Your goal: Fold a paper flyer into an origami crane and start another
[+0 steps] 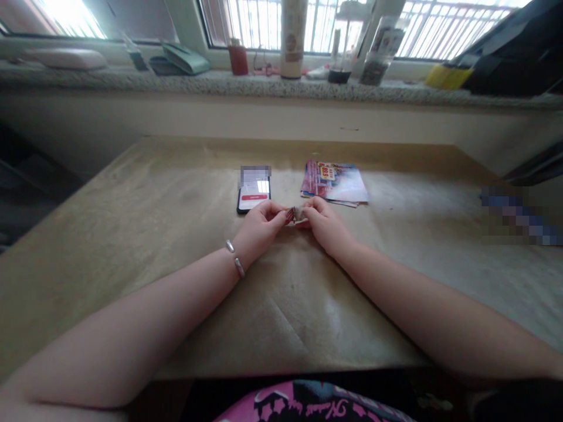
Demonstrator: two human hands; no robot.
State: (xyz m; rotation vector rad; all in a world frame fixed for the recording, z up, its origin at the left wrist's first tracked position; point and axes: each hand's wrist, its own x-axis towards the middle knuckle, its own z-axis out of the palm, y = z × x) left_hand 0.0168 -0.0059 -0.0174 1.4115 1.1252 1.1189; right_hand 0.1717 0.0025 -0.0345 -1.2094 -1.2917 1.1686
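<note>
Both my hands meet over the middle of the table. Between them is a small folded reddish and pale piece (299, 214) that looks like paper; most of it is hidden by fingers. My left hand (263, 225), with a silver open bangle on its wrist, pinches the left end between thumb and fingers. The right end is pinched by my right hand (326, 225). Just beyond my left hand lies a phone (254, 190) with its screen lit and partly blurred. A stack of colourful printed leaflets (338, 183) rests beyond my right hand.
A tan cover spreads over the table (176, 223). Along the speckled stone windowsill (246, 85) stand a red bottle (238, 57), a tall pale bottle (293, 41), clear containers and a pale green case (187, 57). A blurred patch (523, 215) is at the right edge.
</note>
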